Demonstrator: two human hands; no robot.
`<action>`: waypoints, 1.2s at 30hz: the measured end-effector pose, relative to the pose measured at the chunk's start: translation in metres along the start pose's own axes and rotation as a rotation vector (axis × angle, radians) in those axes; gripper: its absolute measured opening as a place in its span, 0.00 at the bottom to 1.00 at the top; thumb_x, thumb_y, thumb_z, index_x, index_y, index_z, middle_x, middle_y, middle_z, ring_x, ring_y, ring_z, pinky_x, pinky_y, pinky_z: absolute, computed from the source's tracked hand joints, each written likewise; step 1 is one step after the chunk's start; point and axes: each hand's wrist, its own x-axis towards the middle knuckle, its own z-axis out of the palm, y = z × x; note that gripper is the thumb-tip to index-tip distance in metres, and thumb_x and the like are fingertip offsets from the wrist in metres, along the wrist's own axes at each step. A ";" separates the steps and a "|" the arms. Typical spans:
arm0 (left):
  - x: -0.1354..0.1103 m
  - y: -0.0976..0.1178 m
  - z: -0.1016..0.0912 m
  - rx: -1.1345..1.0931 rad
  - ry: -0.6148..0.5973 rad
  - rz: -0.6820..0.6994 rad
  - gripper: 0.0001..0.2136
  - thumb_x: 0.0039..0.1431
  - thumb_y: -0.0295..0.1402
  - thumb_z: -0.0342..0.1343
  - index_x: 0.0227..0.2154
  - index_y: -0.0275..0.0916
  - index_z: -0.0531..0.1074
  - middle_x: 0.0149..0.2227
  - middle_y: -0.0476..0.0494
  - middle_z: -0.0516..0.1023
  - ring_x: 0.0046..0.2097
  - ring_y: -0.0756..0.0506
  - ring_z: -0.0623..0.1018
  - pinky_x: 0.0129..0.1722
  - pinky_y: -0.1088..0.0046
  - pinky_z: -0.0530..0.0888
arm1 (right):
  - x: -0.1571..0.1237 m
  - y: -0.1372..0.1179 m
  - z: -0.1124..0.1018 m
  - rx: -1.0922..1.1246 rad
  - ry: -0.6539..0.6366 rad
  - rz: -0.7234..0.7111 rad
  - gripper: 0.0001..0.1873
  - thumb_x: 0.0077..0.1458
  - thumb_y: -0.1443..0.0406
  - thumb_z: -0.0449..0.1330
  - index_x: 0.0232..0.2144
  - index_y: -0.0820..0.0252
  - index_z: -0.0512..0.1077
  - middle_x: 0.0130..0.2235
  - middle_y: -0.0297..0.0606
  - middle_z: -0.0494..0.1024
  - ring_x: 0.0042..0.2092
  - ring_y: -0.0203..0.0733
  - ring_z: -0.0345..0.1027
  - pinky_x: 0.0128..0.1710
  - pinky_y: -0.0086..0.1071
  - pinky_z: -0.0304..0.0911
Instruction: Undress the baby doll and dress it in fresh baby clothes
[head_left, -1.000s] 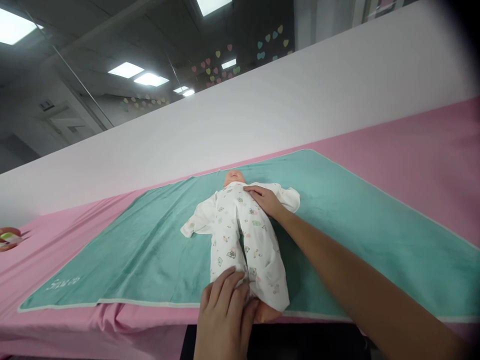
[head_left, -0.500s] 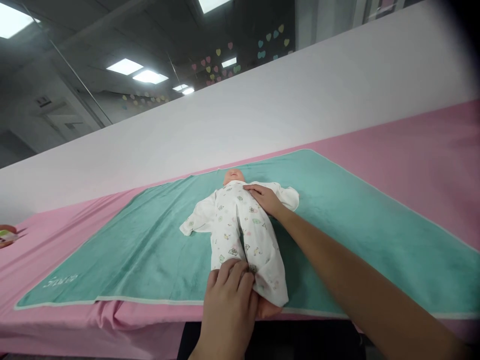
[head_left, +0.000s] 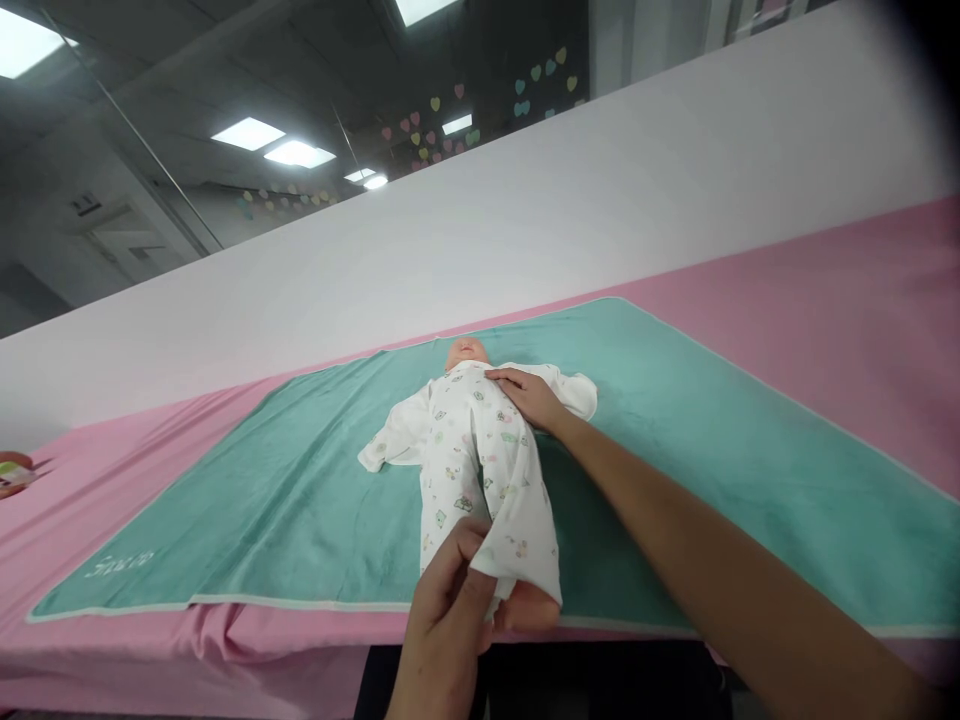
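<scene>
The doll [head_left: 469,440] lay lengthwise up the centre, feet nearest. At lower centre the left hand [head_left: 450,610] pinched its romper leg [head_left: 521,540]; the right hand [head_left: 529,398] rested flat on the chest.

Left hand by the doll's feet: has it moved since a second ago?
Yes. The left hand has curled onto the white printed romper's cuff, drawing it away from the teal towel's near hem.

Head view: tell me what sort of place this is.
Probably a baby-care training room, though not certain: a doll in a printed sleepsuit lies on a green towel over a long pink-covered table, and paper hearts dot the far wall under office-style ceiling lights.
</scene>
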 end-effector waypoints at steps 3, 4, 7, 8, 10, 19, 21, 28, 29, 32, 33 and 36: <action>0.004 -0.009 0.008 -0.119 0.097 -0.027 0.10 0.44 0.35 0.63 0.29 0.37 0.72 0.27 0.49 0.72 0.27 0.53 0.69 0.25 0.81 0.63 | 0.000 0.000 0.000 0.003 -0.004 -0.004 0.17 0.58 0.63 0.48 0.44 0.50 0.73 0.49 0.31 0.74 0.52 0.39 0.65 0.56 0.38 0.56; 0.006 -0.014 0.010 -0.146 0.134 -0.033 0.10 0.43 0.34 0.64 0.27 0.36 0.71 0.29 0.47 0.73 0.29 0.52 0.70 0.26 0.81 0.64 | 0.000 -0.001 0.000 0.003 -0.004 0.001 0.17 0.58 0.63 0.48 0.44 0.50 0.73 0.49 0.31 0.74 0.52 0.39 0.65 0.56 0.38 0.56; 0.012 -0.026 0.015 -0.221 0.197 -0.028 0.11 0.39 0.30 0.65 0.21 0.35 0.66 0.33 0.47 0.74 0.32 0.51 0.72 0.28 0.81 0.65 | 0.000 -0.001 0.000 0.001 -0.004 0.008 0.17 0.58 0.63 0.48 0.44 0.50 0.73 0.49 0.31 0.74 0.52 0.39 0.65 0.56 0.38 0.56; 0.013 -0.029 0.015 -0.243 0.203 -0.020 0.12 0.39 0.28 0.65 0.20 0.35 0.64 0.33 0.48 0.74 0.32 0.51 0.73 0.28 0.80 0.66 | 0.000 -0.002 0.000 -0.001 -0.005 0.005 0.17 0.58 0.63 0.48 0.44 0.50 0.73 0.49 0.31 0.74 0.52 0.39 0.65 0.56 0.38 0.56; 0.014 -0.031 0.016 -0.284 0.211 -0.009 0.13 0.37 0.26 0.65 0.20 0.36 0.63 0.32 0.49 0.73 0.32 0.51 0.73 0.30 0.79 0.68 | 0.000 -0.002 -0.001 -0.004 -0.009 -0.005 0.17 0.58 0.63 0.48 0.44 0.51 0.73 0.49 0.31 0.74 0.51 0.39 0.65 0.55 0.37 0.56; -0.004 -0.013 0.025 -0.496 0.182 -0.386 0.11 0.49 0.30 0.59 0.35 0.40 0.63 0.36 0.48 0.72 0.29 0.52 0.73 0.26 0.76 0.70 | 0.001 0.000 -0.002 0.003 -0.024 -0.016 0.16 0.58 0.63 0.48 0.44 0.52 0.73 0.49 0.32 0.74 0.52 0.39 0.65 0.56 0.37 0.56; -0.007 -0.010 0.027 -0.571 0.136 -0.505 0.09 0.51 0.29 0.57 0.35 0.41 0.65 0.33 0.51 0.71 0.28 0.53 0.72 0.26 0.78 0.70 | 0.001 0.001 -0.002 0.003 -0.027 -0.019 0.16 0.58 0.62 0.49 0.44 0.52 0.73 0.49 0.32 0.74 0.52 0.39 0.65 0.56 0.38 0.56; -0.009 -0.013 0.027 -0.878 -0.109 -0.680 0.11 0.46 0.28 0.62 0.24 0.38 0.61 0.19 0.57 0.54 0.21 0.57 0.63 0.21 0.81 0.65 | 0.001 0.002 -0.002 0.006 -0.032 -0.027 0.16 0.58 0.62 0.49 0.44 0.52 0.73 0.49 0.32 0.74 0.51 0.40 0.65 0.56 0.38 0.56; -0.009 -0.016 0.028 -0.895 -0.144 -0.670 0.12 0.45 0.28 0.62 0.24 0.38 0.61 0.19 0.57 0.54 0.21 0.56 0.64 0.20 0.81 0.63 | 0.001 0.002 -0.002 0.008 -0.033 -0.029 0.16 0.58 0.62 0.49 0.44 0.51 0.73 0.49 0.32 0.74 0.51 0.40 0.65 0.56 0.38 0.56; -0.009 -0.028 0.030 -0.857 -0.210 -0.642 0.09 0.48 0.30 0.60 0.28 0.39 0.63 0.22 0.56 0.60 0.23 0.55 0.67 0.21 0.80 0.62 | 0.001 0.002 -0.003 0.007 -0.035 -0.036 0.16 0.58 0.62 0.49 0.44 0.51 0.73 0.49 0.33 0.74 0.52 0.40 0.65 0.56 0.38 0.56; -0.010 -0.033 0.030 -0.838 -0.225 -0.638 0.07 0.51 0.32 0.58 0.30 0.39 0.64 0.25 0.55 0.65 0.25 0.54 0.69 0.22 0.79 0.64 | 0.001 0.002 -0.003 0.005 -0.035 -0.035 0.16 0.58 0.62 0.49 0.44 0.51 0.73 0.49 0.32 0.74 0.52 0.40 0.65 0.56 0.38 0.56; -0.013 -0.045 0.029 -0.855 -0.296 -0.592 0.07 0.56 0.36 0.53 0.36 0.41 0.68 0.40 0.47 0.72 0.35 0.49 0.74 0.28 0.75 0.68 | 0.001 0.001 -0.003 0.003 -0.036 -0.026 0.16 0.58 0.62 0.49 0.44 0.51 0.73 0.49 0.32 0.74 0.52 0.40 0.65 0.56 0.38 0.56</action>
